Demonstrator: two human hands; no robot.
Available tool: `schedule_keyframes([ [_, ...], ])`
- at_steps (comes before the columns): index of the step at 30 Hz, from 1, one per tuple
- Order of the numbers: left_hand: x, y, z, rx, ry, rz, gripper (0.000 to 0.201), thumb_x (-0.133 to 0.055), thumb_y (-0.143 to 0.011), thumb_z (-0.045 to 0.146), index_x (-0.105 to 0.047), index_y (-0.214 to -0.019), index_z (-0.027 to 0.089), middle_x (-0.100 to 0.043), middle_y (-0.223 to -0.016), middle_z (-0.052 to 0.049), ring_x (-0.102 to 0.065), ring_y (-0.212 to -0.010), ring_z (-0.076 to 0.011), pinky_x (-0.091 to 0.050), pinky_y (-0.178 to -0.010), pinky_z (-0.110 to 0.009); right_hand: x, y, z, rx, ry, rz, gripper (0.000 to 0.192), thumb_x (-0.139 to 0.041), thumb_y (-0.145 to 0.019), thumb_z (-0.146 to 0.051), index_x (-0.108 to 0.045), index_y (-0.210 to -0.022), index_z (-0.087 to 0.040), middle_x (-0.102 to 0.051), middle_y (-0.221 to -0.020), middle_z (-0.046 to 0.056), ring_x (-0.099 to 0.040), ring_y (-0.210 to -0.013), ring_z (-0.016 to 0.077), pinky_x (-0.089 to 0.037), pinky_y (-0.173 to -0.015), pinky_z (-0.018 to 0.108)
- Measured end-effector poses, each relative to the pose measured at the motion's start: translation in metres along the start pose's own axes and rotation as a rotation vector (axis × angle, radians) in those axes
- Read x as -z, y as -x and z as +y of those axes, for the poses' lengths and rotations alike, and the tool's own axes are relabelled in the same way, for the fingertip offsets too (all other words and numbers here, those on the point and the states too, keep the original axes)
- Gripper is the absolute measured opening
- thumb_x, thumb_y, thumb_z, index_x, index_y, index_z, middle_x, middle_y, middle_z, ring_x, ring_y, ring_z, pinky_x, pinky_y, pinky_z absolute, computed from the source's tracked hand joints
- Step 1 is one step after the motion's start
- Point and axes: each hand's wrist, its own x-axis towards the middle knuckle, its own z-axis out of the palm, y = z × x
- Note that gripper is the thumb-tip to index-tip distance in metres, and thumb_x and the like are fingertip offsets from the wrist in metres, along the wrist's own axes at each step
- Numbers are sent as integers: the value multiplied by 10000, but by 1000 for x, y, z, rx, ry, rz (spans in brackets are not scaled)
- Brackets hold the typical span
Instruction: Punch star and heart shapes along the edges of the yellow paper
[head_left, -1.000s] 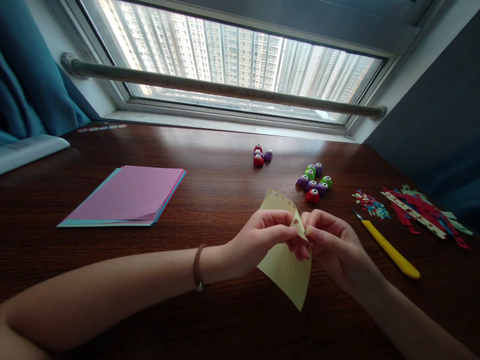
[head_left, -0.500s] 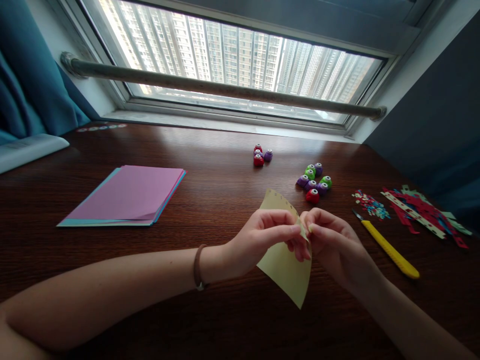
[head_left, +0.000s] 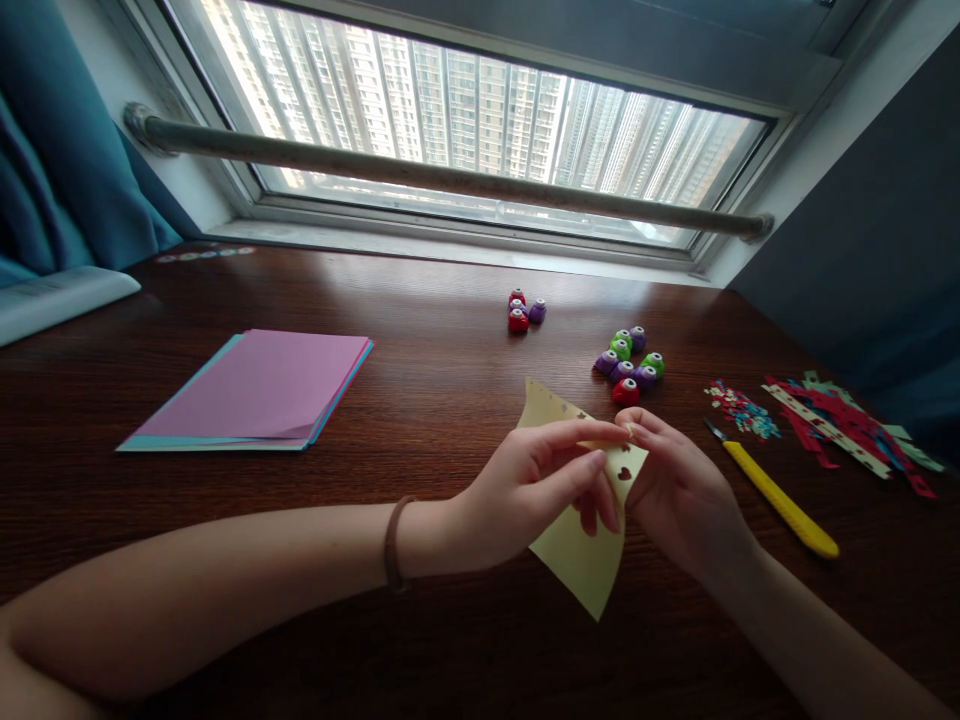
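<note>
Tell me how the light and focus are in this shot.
Head view: backlit, with the window glaring and buildings outside washed pale; head view: soft sheen on the far tabletop, its near part sunk in darkness; head view: yellow paper sharp enough to show a heart-shaped hole; head view: confetti pile too small to make out individual shapes.

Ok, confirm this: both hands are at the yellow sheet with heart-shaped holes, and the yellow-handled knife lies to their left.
No: in the head view, the yellow-handled knife lies right of the left hand and right hand, not left. Both are at the yellow sheet with heart-shaped holes.
</note>
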Motion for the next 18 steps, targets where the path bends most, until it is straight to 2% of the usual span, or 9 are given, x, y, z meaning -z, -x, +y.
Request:
schedule_keyframes([
  [4, -4, 5, 1, -27, -214, 76, 327, -461, -865, 246, -516, -1172, 147, -590, -596, -9, -529, -479, -84, -458, -472, -199, 0, 0, 0, 4, 4, -2, 52, -478, -838, -196, -479, -792, -171, -488, -694, 9, -515, -601, 136, -465, -530, 256],
  [7, -5, 8, 2, -27, -354, 100, 385, -468, -860, 249, -457, -1244, 214, -599, -610, 7, -494, -422, -60, -431, -415, -167, 1, -1, 0, -19, -6, -18, 59, -484, -843, -213, -469, -798, -177, -496, -698, 4, -514, -584, 132, -459, -510, 249],
  [11, -8, 10, 5, 5, -421, 119, 434, -462, -863, 254, -380, -1289, 245, -604, -609, 22, -483, -399, -53, -404, -392, -149, 1, 0, 0, -30, 7, -26, 63, -489, -848, -228, -467, -811, -182, -535, -720, 8, -530, -588, 137, -463, -507, 253],
  [15, -7, 7, 4, 74, -392, 148, 342, -463, -857, 285, -438, -1188, 202, -601, -612, 17, -514, -418, -72, -423, -404, -167, 2, -2, 0, -26, 40, -16, 68, -524, -830, -225, -472, -832, -180, -577, -751, 7, -554, -618, 137, -474, -532, 257],
  [18, 1, -1, -2, 164, -385, 177, 223, -461, -848, 290, -478, -1031, 163, -611, -627, -6, -546, -456, -94, -432, -435, -189, 13, -11, -5, 41, 258, 44, 124, -561, -819, -264, -479, -846, -175, -624, -797, 33, -586, -700, 150, -484, -645, 287],
])
